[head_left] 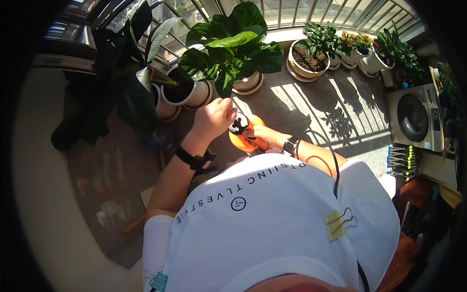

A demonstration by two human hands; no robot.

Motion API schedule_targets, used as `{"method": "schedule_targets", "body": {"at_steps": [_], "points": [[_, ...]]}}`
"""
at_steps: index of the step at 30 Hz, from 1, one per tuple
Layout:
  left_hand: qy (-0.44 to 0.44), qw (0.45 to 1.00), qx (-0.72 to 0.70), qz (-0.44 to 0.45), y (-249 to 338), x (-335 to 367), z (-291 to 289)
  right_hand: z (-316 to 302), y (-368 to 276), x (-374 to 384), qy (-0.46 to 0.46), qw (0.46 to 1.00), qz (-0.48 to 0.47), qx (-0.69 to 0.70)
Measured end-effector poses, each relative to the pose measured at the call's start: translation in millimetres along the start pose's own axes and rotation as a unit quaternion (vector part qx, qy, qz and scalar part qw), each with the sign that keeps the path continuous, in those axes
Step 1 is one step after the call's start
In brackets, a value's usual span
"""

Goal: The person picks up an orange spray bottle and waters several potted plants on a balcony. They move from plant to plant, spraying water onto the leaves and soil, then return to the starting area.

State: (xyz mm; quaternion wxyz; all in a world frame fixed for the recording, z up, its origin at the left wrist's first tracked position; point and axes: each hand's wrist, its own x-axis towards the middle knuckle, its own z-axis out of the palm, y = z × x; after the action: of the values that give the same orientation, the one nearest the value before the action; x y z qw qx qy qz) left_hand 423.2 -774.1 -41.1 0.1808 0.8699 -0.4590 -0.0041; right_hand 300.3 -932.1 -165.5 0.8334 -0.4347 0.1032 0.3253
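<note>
My right hand (266, 135) is wrapped around an orange rounded container (256, 121) in front of my chest. A white round top with black blotches (239, 124) shows at its upper left side. Close by that top, my left hand (214, 117) is raised with its fingers curled closed; whether anything is in them is hidden. Both wrists wear dark bands. The container's underside is out of sight behind my right hand and shirt.
Just ahead stands a large leafy plant (231, 41) in a white pot. White pots (187, 95) crowd the left; a wide soil-filled pot (309, 61) and flowering plants (357, 41) line the railing. A washing machine (413, 117) is at right, near a stacked rack (403, 163).
</note>
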Motion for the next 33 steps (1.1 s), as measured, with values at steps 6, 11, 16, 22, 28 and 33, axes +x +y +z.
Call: {"method": "schedule_targets", "body": {"at_steps": [6, 11, 16, 22, 28, 33], "points": [[0.106, 0.991, -0.078, 0.008, -1.4, 24.2, -15.7, 1.7, 2.2, 5.5, 0.068, 0.997, 0.013, 0.044], [-0.01, 0.992, -0.113, -0.051, 6.2, -15.5, 59.8, -0.5, 8.8, 3.8, 0.083, 0.996, -0.027, 0.021], [-0.07, 0.985, -0.156, -0.001, 3.4, -3.6, 30.1, -13.2, 10.6, 7.1, 0.058, 0.997, 0.048, 0.01], [0.111, 0.984, -0.135, 0.012, -2.1, 39.5, -32.6, -23.7, 6.6, 13.3, 0.053, 0.998, -0.003, -0.037], [-0.024, 0.989, -0.133, -0.064, 12.8, -12.1, 59.2, -21.5, 18.3, 3.0, 0.082, 0.996, 0.041, 0.002], [-0.035, 0.986, -0.162, -0.024, 3.4, -17.9, 64.4, -13.7, 14.5, -2.3, 0.1, 0.994, 0.037, -0.017]]}}
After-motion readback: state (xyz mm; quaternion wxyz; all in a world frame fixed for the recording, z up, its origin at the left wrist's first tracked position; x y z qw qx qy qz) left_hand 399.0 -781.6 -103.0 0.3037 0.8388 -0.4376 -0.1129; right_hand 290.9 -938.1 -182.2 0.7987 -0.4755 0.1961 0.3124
